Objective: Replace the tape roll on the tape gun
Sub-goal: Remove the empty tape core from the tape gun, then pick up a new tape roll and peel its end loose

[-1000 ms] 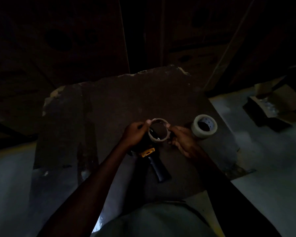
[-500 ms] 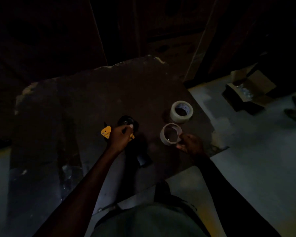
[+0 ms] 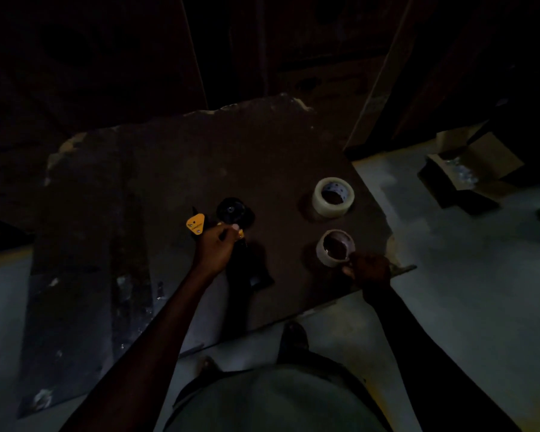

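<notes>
The left hand gripped the gun; the right hand had pulled the core off, lowering it beside the roll. Hub bare; new roll next.

Taking the full tape roll as landmark: the dark board lies bare to its left and beyond it, giving open passage. Just nearer than it sits the empty core, pinched by the right hand, closing that side. Well to its left, the tape gun under the left hand blocks the way. To its right, the board's edge drops to what seems bare floor.
</notes>
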### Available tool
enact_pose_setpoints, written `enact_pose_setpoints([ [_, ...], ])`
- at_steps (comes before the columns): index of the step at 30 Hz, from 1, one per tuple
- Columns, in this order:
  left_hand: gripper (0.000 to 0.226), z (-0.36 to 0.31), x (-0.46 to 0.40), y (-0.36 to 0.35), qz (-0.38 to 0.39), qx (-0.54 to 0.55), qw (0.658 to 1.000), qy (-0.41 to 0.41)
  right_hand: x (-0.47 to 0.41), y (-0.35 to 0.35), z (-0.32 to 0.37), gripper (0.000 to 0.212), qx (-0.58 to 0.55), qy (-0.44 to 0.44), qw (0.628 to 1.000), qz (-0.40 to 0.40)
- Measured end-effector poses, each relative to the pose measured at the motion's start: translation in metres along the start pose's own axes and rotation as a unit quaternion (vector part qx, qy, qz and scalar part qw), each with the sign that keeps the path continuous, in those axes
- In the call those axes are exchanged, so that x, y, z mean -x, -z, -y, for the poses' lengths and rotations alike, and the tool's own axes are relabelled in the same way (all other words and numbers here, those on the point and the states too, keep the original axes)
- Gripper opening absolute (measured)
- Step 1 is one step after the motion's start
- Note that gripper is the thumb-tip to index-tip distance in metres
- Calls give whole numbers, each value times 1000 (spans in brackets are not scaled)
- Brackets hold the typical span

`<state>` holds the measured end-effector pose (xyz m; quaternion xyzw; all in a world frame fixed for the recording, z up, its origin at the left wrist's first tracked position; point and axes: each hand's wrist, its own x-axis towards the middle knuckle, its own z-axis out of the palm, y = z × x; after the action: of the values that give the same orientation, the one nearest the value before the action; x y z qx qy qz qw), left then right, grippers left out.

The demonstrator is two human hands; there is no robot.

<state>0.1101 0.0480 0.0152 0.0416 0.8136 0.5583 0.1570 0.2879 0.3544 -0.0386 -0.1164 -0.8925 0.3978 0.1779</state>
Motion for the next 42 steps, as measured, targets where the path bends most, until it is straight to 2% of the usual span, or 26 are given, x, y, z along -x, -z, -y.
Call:
enact_pose_setpoints([
  [3, 33, 3, 5, 7, -19, -6, 1000, 9, -14, -1, 63, 46, -50, -111, 992, -37],
  [4, 27, 2, 8, 10, -23, -3, 1000, 13, -19, -6, 76, 45, -27, -173, 979, -103],
  [5, 21, 1, 11, 13, -30, 2, 999, 19, -20, -11, 79, 50, -14, -255, 960, -114],
  [6, 17, 0, 13, 15, -36, 9, 999, 19, -22, -18, 85, 56, 11, -301, 947, -110],
  [8, 16, 0, 19, 19, -40, 21, 999, 24, -24, -39, 93, 53, -4, -238, 963, -124],
  [9, 16, 1, 21, 22, -46, 26, 998, 28, -25, -50, 94, 39, -28, -220, 968, -119],
  [10, 19, 3, 22, 25, -53, 31, 998, 27, -27, -62, 102, 24, -70, -218, 970, -86],
  [12, 26, 9, 25, 30, -65, 29, 997, 31, -30, -80, 119, 9, -111, -234, 966, -14],
  [16, 21, 20, 31, 41, -88, 34, 995, 43, -41, -111, 146, 14, -137, -255, 950, 121],
  [18, 20, 24, 35, 46, -91, 26, 995, 41, -49, -126, 152, 30, -114, -267, 933, 214],
  [20, 23, 29, 37, 51, -104, 26, 993, 50, -54, -138, 156, 30, -105, -304, 903, 285],
  [21, 22, 30, 37, 53, -113, 27, 992, 58, -55, -145, 157, 27, -145, -338, 877, 308],
  [23, 20, 30, 38, 55, -124, 34, 989, 68, -58, -156, 156, 25, -240, -425, 804, 339],
  [25, 22, 28, 39, 54, -131, 34, 988, 70, -62, -158, 162, 25, -272, -474, 748, 377],
  [28, 27, 26, 37, 55, -137, 34, 988, 60, -69, -163, 160, 26, -286, -506, 710, 398],
  [34, 25, 23, 29, 65, -159, 39, 985, 59, -66, -174, 168, 17, -326, -506, 708, 369],
  [38, 30, 22, 20, 70, -163, 44, 984, 53, -69, -180, 175, 19, -347, -466, 744, 331],
  [42, 22, 6, 8, 71, -148, 52, 986, 54, -90, -171, 193, 20, -372, -415, 775, 298],
])
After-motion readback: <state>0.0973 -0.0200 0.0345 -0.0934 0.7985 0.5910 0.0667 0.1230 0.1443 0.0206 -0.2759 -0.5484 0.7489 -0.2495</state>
